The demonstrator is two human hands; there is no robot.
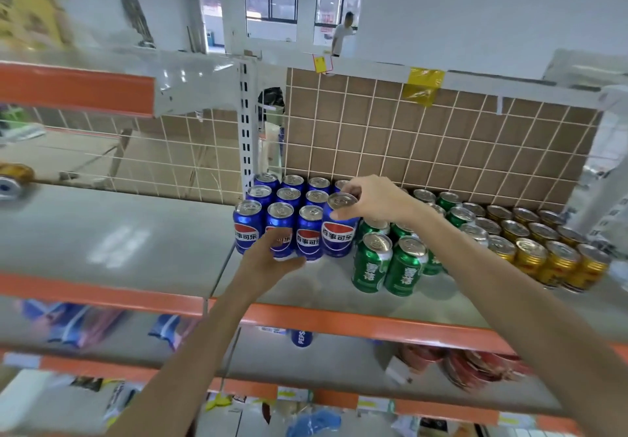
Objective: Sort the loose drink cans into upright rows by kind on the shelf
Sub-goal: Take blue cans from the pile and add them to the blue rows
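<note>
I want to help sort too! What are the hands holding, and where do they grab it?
The right hand holds a blue can by its top rim, with its fingers curled round the lid. The left hand holds nothing.

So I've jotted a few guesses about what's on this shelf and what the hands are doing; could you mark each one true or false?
1. The right hand grips the top rim of a blue cola can. True.
2. The green drink cans lie on their sides. False: they stand upright on the grey metal shelf.
3. The gold drink cans stand to the right of the green ones. True.
4. The left hand holds a green can. False: its fingers reach at the front row of blue cans.
5. The blue cans stand between the green and gold ones. False: they stand at the left end.
</note>
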